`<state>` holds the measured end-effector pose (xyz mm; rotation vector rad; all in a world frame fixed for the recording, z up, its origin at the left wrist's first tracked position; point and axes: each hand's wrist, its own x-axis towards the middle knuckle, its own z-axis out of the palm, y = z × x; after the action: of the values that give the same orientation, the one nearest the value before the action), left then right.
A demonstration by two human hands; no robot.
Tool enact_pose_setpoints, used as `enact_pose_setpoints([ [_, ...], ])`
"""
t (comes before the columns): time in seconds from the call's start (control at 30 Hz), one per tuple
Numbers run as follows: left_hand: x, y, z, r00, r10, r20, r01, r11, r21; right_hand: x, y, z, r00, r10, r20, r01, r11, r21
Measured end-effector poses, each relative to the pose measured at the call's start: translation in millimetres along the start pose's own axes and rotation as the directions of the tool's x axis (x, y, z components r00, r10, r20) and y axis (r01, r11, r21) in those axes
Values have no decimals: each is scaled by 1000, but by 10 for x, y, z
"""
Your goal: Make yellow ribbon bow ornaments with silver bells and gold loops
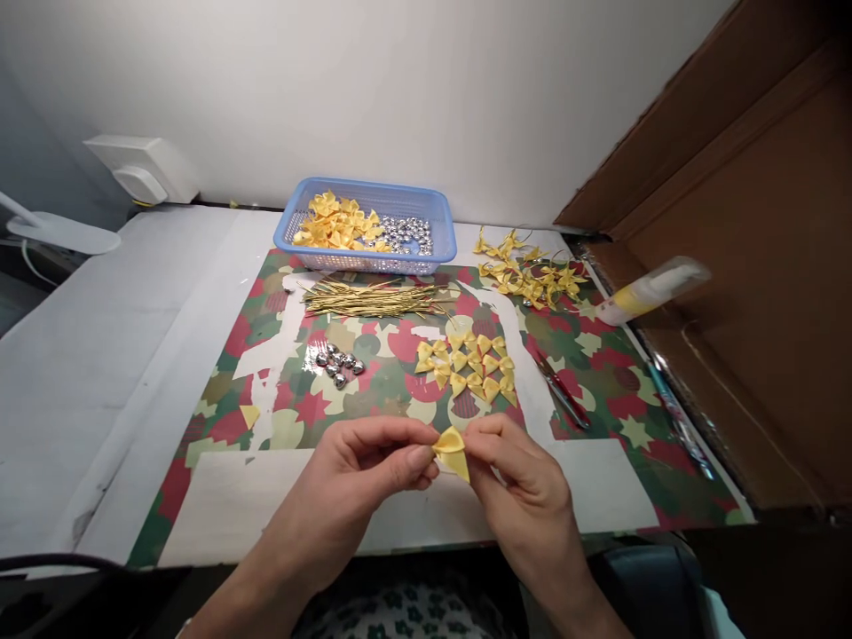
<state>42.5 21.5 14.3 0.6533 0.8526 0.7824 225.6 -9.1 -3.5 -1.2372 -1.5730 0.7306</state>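
Observation:
A yellow ribbon bow is held between both hands above the near edge of the patterned mat. My left hand pinches its left side between thumb and fingers. On its right side, the fingers of my right hand are closed on it. Beyond my hands, several yellow bows lie in rows on the mat. Silver bells sit in a small group to their left. A bundle of gold twist ties lies farther back.
A blue basket holds yellow bows and silver bells at the back. Bows with ties are piled back right, near a bottle. Tweezers and a pen lie right. A cardboard wall borders the right.

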Motion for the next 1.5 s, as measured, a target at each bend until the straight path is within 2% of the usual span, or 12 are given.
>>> enact_pose_setpoints([
  [0.27, -27, -4, 12, 998, 28, -56, -22, 995, 98, -18, -6, -19, 999, -25, 34, 26, 999, -36],
  [0.5, -27, -2, 14, 999, 43, 0, -42, 976, 213, -53, -6, -15, 999, -8, 45, 11, 998, -62],
  [0.8, -40, -17, -7, 1000, 15, -4, -15, 992, 127, -38, -14, -45, 999, -21, 40, 23, 998, -60],
  [1.5, -46, 28, 35, 1000, -3, 14, 1, 992, 130, -16, -16, -54, 999, -17, 42, 19, 999, -41],
])
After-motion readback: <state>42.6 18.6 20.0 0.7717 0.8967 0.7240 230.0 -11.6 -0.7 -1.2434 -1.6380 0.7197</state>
